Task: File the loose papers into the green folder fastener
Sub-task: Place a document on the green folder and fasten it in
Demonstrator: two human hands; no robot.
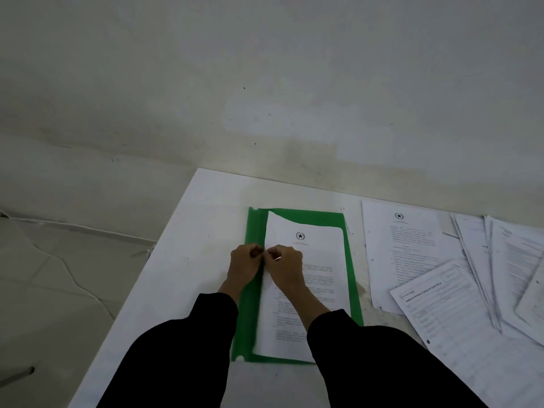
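The flat green plastic folder (350,275) lies open on the white counter (188,260) with one printed white sheet (318,245) on it. The left hand (244,265) and right hand (287,267) meet at the sheet's left margin, fingers curled together, pinching its edge over the fastener. I'd judge the job barely begun: the scattered loose printed papers (412,251) lie beside the folder, unfiled.

Both forearms, in black sleeves (182,348), converge forward. The left hand (245,265) lies back-up, fingers curled rightward; the right hand (287,267) curls its fingers leftward. The fingertips meet, or nearly so, between the hands; what they pinch, if anything, cannot be told.
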